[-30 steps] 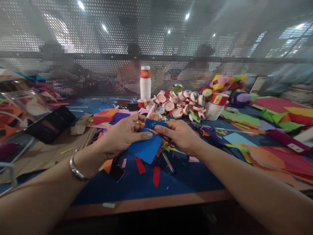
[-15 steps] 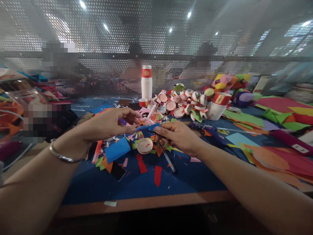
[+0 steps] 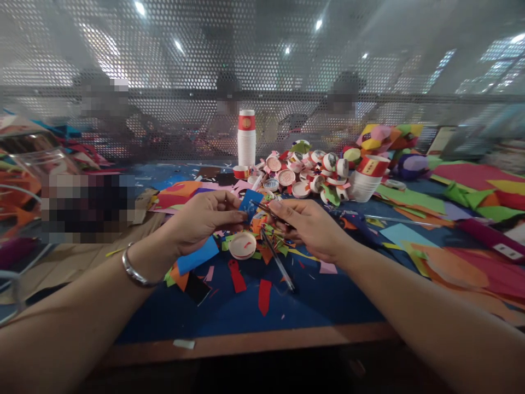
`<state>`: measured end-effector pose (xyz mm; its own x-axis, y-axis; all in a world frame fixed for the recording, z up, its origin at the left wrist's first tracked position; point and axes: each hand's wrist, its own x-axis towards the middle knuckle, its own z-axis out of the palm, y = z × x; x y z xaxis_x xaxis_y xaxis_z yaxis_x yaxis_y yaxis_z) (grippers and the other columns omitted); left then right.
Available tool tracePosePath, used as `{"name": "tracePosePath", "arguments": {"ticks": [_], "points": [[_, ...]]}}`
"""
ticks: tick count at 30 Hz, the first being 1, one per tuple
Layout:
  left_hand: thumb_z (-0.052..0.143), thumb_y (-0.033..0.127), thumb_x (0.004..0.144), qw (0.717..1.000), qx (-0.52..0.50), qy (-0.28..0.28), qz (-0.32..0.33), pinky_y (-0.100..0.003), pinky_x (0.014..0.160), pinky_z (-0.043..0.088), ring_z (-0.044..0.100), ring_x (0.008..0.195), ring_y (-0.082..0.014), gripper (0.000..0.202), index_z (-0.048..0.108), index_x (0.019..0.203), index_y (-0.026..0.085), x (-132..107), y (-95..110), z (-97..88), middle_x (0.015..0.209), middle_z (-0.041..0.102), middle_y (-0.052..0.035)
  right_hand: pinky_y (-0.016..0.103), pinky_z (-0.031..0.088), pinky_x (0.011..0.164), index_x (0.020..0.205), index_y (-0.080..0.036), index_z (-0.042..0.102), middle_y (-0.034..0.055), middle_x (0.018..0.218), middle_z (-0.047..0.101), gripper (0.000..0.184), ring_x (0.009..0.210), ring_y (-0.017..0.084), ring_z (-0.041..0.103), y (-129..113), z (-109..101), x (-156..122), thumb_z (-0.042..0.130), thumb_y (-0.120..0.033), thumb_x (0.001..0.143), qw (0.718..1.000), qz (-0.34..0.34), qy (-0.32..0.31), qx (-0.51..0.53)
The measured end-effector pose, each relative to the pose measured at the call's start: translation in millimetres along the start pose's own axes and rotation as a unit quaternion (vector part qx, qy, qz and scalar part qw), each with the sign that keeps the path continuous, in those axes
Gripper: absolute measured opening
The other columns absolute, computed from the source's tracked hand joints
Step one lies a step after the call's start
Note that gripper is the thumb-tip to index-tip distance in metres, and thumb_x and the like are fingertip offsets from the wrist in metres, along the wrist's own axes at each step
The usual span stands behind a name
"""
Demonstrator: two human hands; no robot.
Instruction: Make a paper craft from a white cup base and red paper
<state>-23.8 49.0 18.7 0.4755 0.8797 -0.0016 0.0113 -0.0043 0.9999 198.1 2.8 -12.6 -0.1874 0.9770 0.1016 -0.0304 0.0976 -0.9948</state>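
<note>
Between its thumb and fingers, my left hand point(image 3: 207, 219) pinches a small piece of blue paper point(image 3: 249, 200). My right hand point(image 3: 314, 227) is closed around dark scissors point(image 3: 261, 207), whose blades point left, right beside the blue paper; whether they touch it I cannot tell. Below the hands lie a round cut cup bottom point(image 3: 241, 245) with a red mark inside, a clear pen point(image 3: 279, 262) and a larger blue paper point(image 3: 199, 255). Two red paper pieces, a near one point(image 3: 264, 297) and one further left point(image 3: 237, 276), rest on the blue tabletop point(image 3: 311, 312).
Behind the hands stand a tall cup stack point(image 3: 246, 139), a heap of cut cup bottoms point(image 3: 301, 174) and a tilted cup stack point(image 3: 369, 178). Coloured paper sheets point(image 3: 455, 262) spread at right. A perforated screen point(image 3: 262, 65) closes the back, with blurred people beyond. Cardboard point(image 3: 98, 246) lies left.
My left hand has moved right and lower, and its fingers have closed on the blue paper. The paper is now tilted more upright. My right hand stays nearly in place with the scissors.
</note>
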Motion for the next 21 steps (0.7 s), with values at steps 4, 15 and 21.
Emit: {"name": "tracePosePath", "arguments": {"ticks": [4, 15, 21], "points": [[0.089, 0.015, 0.069, 0.999, -0.021, 0.032, 0.003, -0.026, 0.071, 0.062, 0.075, 0.069, -0.0148, 0.026, 0.066, 0.081, 0.014, 0, -1, 1.6, 0.072, 0.072, -0.0001, 0.026, 0.021, 0.046, 0.074, -0.018, 0.067, -0.0056, 0.059, 0.042, 0.054, 0.049, 0.007, 0.034, 0, -2, 1, 0.073, -0.071, 0.083, 1.0, 0.0, 0.026, -0.013], [0.09, 0.019, 0.073, 0.998, -0.03, 0.052, 0.002, -0.024, 0.062, 0.061, 0.077, 0.068, -0.018, 0.026, 0.065, 0.078, 0.014, -7, 2, 10.7, 0.07, 0.077, -0.005, 0.027, 0.027, 0.048, 0.072, -0.019, 0.065, -0.0045, 0.059, 0.044, 0.055, 0.052, 0.009, 0.037, 3, 0, 1, 0.073, -0.073, 0.081, 0.999, 0.001, 0.04, -0.021], [0.091, 0.018, 0.072, 0.999, -0.035, 0.029, -0.008, -0.024, 0.062, 0.06, 0.076, 0.064, -0.016, 0.026, 0.066, 0.078, 0.015, -9, 0, 17.9, 0.067, 0.075, -0.0025, 0.028, 0.015, 0.045, 0.07, -0.019, 0.063, -0.006, 0.056, 0.041, 0.055, 0.047, 0.007, 0.029, 1, 1, 0, 0.073, -0.071, 0.082, 0.999, -0.004, 0.014, -0.033]]}}
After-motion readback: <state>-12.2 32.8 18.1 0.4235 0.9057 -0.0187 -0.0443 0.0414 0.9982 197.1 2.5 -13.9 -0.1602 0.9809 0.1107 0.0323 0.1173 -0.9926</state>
